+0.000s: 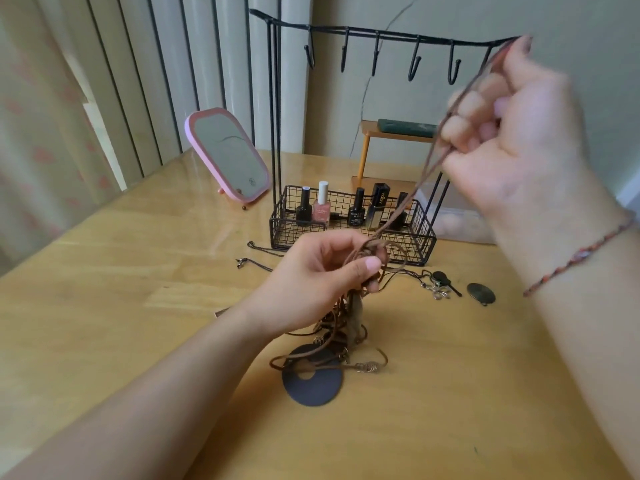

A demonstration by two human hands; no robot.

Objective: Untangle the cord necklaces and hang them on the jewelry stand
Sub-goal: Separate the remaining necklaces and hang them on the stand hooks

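The left hand point(322, 271) is pinching the tangled cord necklaces point(332, 327) above the table point(138, 306); the right hand point(512, 133), blurred, is gripping one brown cord point(446, 161) before the jewelry stand point(346, 32). The bottle labels point(356, 216) are staying unreadable.

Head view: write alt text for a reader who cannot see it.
Two hands work at a tangle of brown cord necklaces over a wooden table: the left hand grips the knot while the right hand pulls one cord up taut. Behind stands a black jewelry stand with bare hooks, bottles in its basket.
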